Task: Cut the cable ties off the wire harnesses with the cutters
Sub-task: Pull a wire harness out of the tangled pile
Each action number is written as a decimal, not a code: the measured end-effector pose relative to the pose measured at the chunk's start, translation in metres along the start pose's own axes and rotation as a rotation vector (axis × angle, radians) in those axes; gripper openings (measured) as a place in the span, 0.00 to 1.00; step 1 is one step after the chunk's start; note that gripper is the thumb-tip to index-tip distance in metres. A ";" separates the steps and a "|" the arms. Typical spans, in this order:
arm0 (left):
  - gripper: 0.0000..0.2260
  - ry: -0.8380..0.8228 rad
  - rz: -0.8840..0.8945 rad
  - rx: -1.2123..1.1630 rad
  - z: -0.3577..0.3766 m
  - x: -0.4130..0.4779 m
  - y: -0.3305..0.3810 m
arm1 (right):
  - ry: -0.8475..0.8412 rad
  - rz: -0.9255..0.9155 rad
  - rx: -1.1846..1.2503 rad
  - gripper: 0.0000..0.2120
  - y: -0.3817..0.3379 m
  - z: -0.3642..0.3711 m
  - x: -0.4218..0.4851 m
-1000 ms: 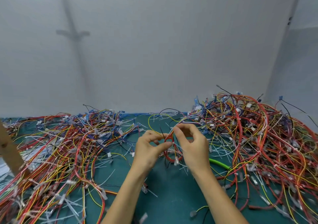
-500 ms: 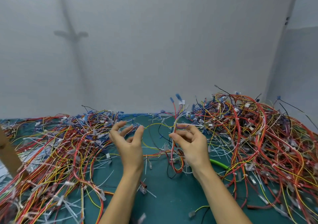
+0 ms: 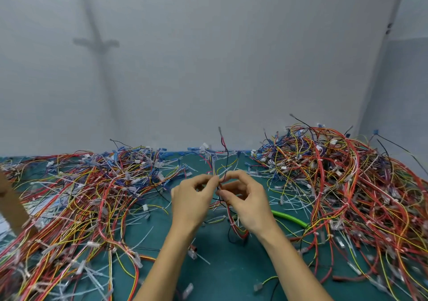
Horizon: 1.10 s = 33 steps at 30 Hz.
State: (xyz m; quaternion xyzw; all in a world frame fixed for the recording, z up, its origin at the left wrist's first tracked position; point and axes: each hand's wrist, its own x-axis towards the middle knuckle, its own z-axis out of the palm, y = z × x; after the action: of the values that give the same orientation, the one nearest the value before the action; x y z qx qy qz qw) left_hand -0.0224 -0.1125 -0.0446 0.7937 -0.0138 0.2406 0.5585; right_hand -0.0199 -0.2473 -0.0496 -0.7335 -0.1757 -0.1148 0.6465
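Both hands meet over the middle of the green bench point(image 3: 222, 275), each with a grasping grip on the same small wire harness point(image 3: 239, 234). The left hand point(image 3: 193, 200) pinches it between thumb and forefinger at the top of the bundle. The right hand point(image 3: 249, 205) pinches it just below that, fingers curled, so the two sets of fingertips almost touch.

The harness is a thin bunch of red, yellow and black wires. Above the fingers its loose ends stand up and fan apart, one red-and-black strand reaching highest. Below the hands it hangs in a red loop that touches the bench. Whether a tie sits on it where the fingers pinch cannot be told.

A wide heap of tangled harnesses point(image 3: 81, 196) covers the bench to the left and a taller heap point(image 3: 347, 185) to the right. White cut cable ties point(image 3: 294, 204) lie scattered between them. A bright green tube point(image 3: 289, 219) runs out from under the right heap, near the right wrist.
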 end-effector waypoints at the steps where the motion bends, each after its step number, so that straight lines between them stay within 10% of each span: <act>1: 0.06 -0.048 -0.031 -0.096 0.001 0.001 0.000 | -0.009 -0.005 0.000 0.15 0.000 0.000 0.000; 9: 0.06 -0.166 -0.215 -0.481 0.002 0.006 -0.003 | -0.083 -0.046 -0.024 0.16 -0.002 0.003 -0.001; 14: 0.07 -0.181 -0.263 -0.710 0.004 0.008 0.000 | 0.018 0.120 0.362 0.06 -0.007 -0.002 0.000; 20: 0.06 -0.261 -0.273 -0.726 0.005 0.004 0.005 | 0.271 0.261 0.397 0.14 -0.007 -0.007 0.004; 28: 0.07 -0.591 -0.194 -0.780 0.000 -0.004 0.012 | 0.262 0.594 0.413 0.16 -0.001 -0.011 0.006; 33: 0.04 -0.522 -0.221 -0.810 0.007 -0.002 0.011 | 0.207 0.569 0.376 0.18 0.003 -0.011 0.005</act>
State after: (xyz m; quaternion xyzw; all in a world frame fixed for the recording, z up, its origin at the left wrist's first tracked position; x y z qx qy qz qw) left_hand -0.0249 -0.1233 -0.0372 0.5435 -0.1613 -0.0516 0.8221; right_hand -0.0134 -0.2584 -0.0483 -0.6057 0.0841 0.0304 0.7907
